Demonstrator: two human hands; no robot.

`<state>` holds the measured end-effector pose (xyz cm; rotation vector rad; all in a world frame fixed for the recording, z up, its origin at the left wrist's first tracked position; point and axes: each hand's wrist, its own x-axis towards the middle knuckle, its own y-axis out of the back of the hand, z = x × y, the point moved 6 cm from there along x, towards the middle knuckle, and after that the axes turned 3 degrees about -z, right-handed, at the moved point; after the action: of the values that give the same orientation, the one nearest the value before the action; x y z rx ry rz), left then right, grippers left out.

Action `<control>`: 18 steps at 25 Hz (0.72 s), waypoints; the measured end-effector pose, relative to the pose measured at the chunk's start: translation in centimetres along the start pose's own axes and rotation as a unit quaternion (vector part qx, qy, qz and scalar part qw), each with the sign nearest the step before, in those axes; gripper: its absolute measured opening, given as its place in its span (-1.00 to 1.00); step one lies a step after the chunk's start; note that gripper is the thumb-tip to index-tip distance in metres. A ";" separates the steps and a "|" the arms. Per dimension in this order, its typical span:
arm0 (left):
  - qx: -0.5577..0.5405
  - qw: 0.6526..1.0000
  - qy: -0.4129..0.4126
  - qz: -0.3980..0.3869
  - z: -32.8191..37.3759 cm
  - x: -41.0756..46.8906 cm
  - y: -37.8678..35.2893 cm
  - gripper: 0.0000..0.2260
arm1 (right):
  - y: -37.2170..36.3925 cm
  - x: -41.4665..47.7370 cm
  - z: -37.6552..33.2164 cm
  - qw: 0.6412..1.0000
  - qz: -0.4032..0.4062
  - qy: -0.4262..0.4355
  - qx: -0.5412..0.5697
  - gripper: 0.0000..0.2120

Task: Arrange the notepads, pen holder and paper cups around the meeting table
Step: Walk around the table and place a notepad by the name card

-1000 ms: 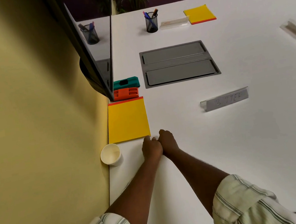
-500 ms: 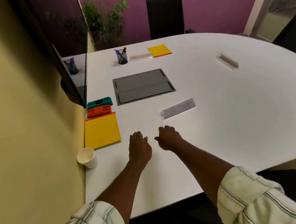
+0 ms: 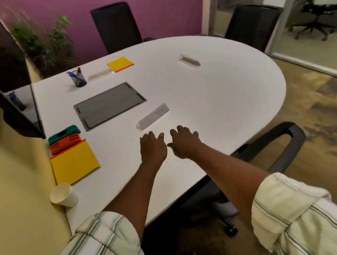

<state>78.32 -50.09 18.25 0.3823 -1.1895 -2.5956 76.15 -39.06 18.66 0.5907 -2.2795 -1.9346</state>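
Note:
A yellow notepad (image 3: 74, 163) lies at the left edge of the white meeting table (image 3: 213, 98), with a white paper cup (image 3: 63, 195) just in front of it. A second yellow notepad (image 3: 120, 63) lies at the far end, near a mesh pen holder (image 3: 78, 78) with several pens. My left hand (image 3: 152, 148) and my right hand (image 3: 184, 141) hover side by side over the bare table, palms down, fingers loosely spread, holding nothing. Both are well to the right of the near notepad.
A teal block (image 3: 64, 134) and an orange block (image 3: 65, 143) sit behind the near notepad. A grey cable hatch (image 3: 110, 104) is set in the table. Name plates (image 3: 153, 116) (image 3: 189, 59) stand on it. Black chairs (image 3: 116, 26) (image 3: 254, 25) (image 3: 276, 147) surround the table. A monitor (image 3: 16, 107) hangs on the left.
My hands have left the near notepad's corner, moved right and opened out over the bare table. The view has pulled back and swung right, showing more of the room.

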 end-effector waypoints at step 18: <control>-0.007 0.993 -0.120 -0.008 27.2 -4.2 -15.5 -0.32 | 12.1 -8.3 30.3 0.988 0.108 -0.105 0.044 -0.39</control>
<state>71.05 -19.90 24.04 0.0785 -1.2449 -2.7217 71.38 -6.51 26.03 0.1427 -2.4441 -1.8798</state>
